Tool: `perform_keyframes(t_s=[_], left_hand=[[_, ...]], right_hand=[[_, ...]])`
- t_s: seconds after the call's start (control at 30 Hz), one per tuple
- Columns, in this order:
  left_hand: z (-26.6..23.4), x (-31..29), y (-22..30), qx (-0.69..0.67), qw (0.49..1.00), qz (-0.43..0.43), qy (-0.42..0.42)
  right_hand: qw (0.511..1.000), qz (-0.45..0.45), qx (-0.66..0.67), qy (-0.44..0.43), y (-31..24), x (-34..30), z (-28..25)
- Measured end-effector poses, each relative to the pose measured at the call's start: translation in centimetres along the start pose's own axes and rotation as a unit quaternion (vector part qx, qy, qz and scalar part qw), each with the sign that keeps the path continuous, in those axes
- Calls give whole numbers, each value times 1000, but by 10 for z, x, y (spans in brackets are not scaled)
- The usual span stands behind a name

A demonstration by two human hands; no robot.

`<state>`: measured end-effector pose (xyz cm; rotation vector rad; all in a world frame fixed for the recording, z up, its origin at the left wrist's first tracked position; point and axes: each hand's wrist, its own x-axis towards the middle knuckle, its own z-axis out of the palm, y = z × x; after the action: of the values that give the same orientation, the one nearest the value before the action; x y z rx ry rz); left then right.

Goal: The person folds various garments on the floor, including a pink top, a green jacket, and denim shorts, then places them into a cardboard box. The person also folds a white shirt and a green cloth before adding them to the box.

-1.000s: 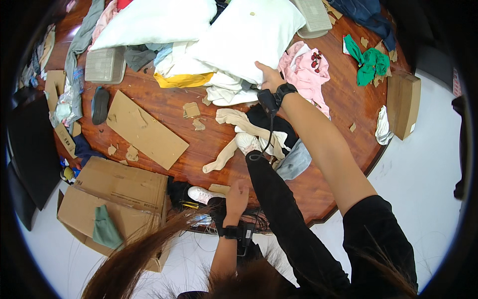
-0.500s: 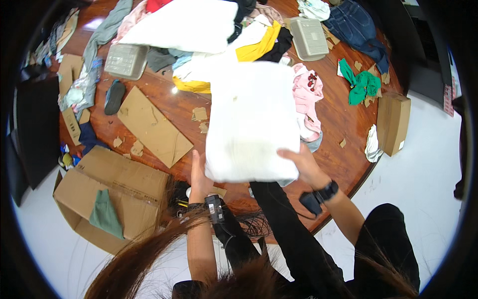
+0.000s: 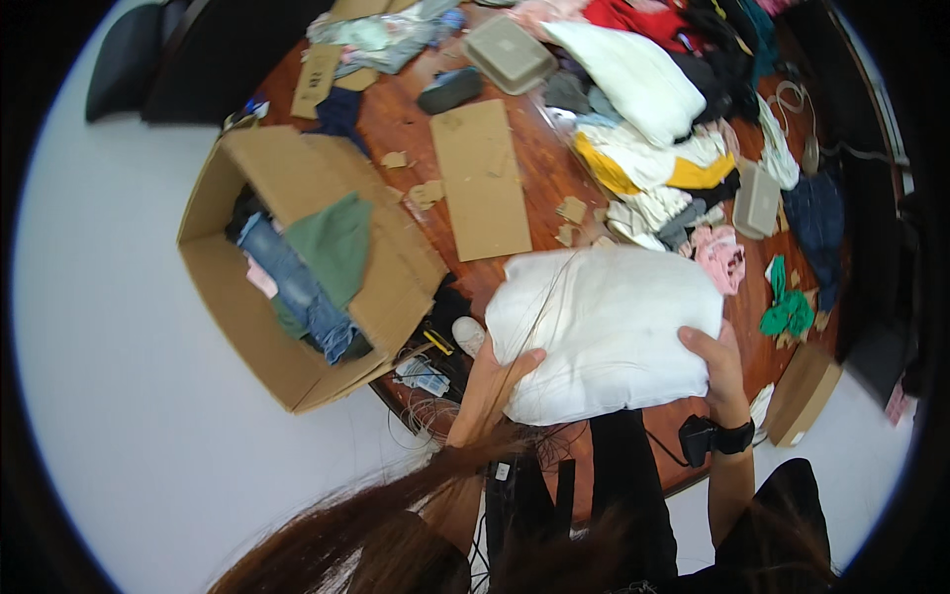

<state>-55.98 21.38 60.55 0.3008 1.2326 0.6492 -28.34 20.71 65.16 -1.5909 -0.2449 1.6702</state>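
Note:
Both hands grip a soft, plump white pillow-like bundle (image 3: 609,332) above the near edge of the table. My left hand (image 3: 492,384) holds its left end, thumb on top and fingers hidden underneath. At the right end, my right hand (image 3: 720,368) has its thumb on the upper face and the other fingers mostly out of sight. To the left, a large open cardboard box (image 3: 233,307) lies tilted at the table's edge. Folded jeans (image 3: 297,282) show inside it, and a green cloth (image 3: 332,247) hangs over its flap.
Beyond the bundle are a flat cardboard sheet (image 3: 483,183), a dark shoe (image 3: 450,91) and a heap of clothes with another white padded piece (image 3: 633,79). Plastic containers (image 3: 510,54) stand around the heap. Green cloth (image 3: 788,309) and a narrow carton (image 3: 804,394) lie right; cables (image 3: 427,416) tangle near the box.
My view has swung left, bringing the inside of the cardboard box into sight. The white bundle has come lower and closer to me, still in both hands.

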Motion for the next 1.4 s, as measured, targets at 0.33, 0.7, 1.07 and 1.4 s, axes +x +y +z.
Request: perform_keyframes(t_s=[0.33,0.7,1.07,1.4], left_hand=[[-193,-128,144,-12,916,331,228],[-522,20,100,163,880,254,366],[-580,81,-16,273,844,-64,457],[-516,98,80,269,868,-61,413]], right_hand=[[928,-217,-218,-211,-6,-23,271],[924,-48,-272,-266,233,154,511],[699,51,-698,-148,380,250,476],[405,-80,-868,-276,286,183,583]])
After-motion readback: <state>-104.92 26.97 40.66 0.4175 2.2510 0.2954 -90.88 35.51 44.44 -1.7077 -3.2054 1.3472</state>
